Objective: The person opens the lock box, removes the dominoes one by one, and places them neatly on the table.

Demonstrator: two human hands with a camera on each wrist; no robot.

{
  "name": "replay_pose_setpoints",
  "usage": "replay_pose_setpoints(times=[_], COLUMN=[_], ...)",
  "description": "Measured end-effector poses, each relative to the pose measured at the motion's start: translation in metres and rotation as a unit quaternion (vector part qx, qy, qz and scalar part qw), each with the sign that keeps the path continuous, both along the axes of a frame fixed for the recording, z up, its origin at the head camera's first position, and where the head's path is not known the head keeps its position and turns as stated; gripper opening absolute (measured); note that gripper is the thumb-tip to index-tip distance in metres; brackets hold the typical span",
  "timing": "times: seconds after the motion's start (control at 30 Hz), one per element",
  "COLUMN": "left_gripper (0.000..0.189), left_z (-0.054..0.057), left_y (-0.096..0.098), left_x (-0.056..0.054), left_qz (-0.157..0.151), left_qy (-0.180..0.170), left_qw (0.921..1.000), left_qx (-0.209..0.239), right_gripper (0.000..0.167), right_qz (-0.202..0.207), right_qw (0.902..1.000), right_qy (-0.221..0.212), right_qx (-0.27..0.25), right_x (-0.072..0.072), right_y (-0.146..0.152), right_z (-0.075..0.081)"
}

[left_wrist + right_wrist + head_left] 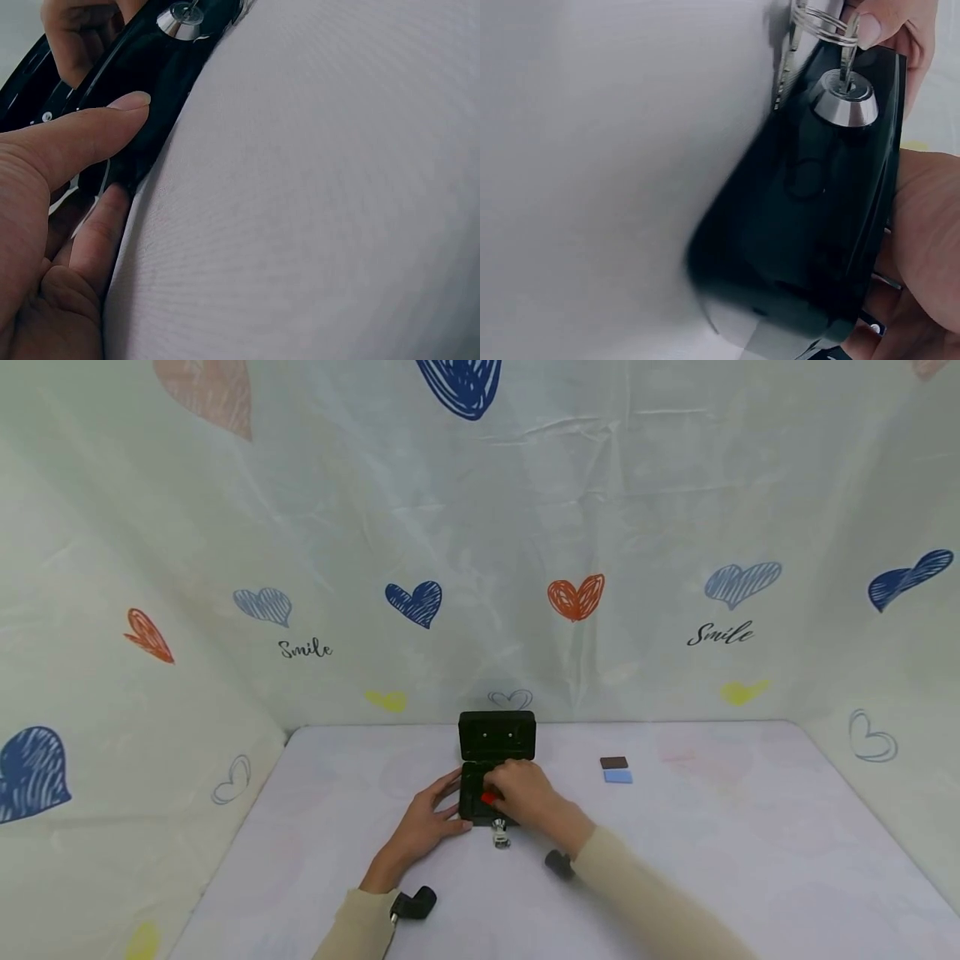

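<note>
A small black lockbox [470, 787] stands on the white table with its lid [497, 745] raised at the back. My left hand [427, 822] grips its front left corner, thumb across the front wall and fingers along the side. Over the open box, my right hand [528, 797] pinches a small red piece [489, 797], mostly covered by the fingers. On the box's front, a silver lock [845, 109] has a key in it, and a ring [826, 26] with another key hangs there.
To the right of the box, a brown flat piece [613, 762] and a light blue flat piece [618, 776] lie edge to edge on the table [712, 827]. Behind the table hangs a white cloth [480, 527] printed with hearts.
</note>
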State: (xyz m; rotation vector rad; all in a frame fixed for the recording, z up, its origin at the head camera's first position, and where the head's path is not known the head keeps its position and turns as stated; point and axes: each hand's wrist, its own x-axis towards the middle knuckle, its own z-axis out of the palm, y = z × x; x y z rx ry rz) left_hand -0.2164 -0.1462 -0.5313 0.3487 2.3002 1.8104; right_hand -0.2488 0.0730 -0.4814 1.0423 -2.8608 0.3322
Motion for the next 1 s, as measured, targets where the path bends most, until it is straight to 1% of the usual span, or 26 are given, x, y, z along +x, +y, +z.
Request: replay_pose_setpoints(times=[0.23, 0.43, 0.57, 0.7, 0.8, 0.9, 1.0], left_gripper=[0.089, 0.089, 0.089, 0.089, 0.089, 0.089, 0.089], left_z=[0.000, -0.001, -0.002, -0.003, -0.003, -0.002, -0.002], left_y=[0.001, 0.003, 0.004, 0.004, 0.003, 0.003, 0.003], left_x=[0.002, 0.000, -0.001, -0.002, -0.003, -0.002, -0.001], left_qz=[0.002, -0.001, -0.001, -0.001, 0.000, 0.003, 0.009], left_qy=[-0.001, -0.003, -0.001, 0.002, 0.001, 0.001, -0.001], left_qw=[1.0000, 1.0000, 1.0000, 1.0000, 1.0000, 1.0000, 0.9999], left_qx=[-0.002, 0.008, 0.007, 0.004, 0.004, 0.001, -0.006], right_gripper=[0.024, 0.020, 0.020, 0.020, 0.020, 0.020, 0.021], right_qz=[0.002, -0.001, 0.009, 0.016, 0.018, 0.015, 0.011], right_qw=[0.9998, 0.9997, 0.9999, 0.9976, 0.9951, 0.9934, 0.9924], right_qy=[0.008, -0.004, 0.013, 0.041, 0.059, 0.074, 0.090], right_qx=[0.019, 0.023, -0.003, -0.053, -0.078, -0.087, -0.084], right_x=[-0.003, -0.004, -0.003, 0.001, 0.004, 0.009, 0.013], right_y=[-0.006, -0.006, 0.000, 0.010, 0.018, 0.027, 0.036], right_z=[-0.001, -0.002, -0.001, 0.001, 0.005, 0.007, 0.009])
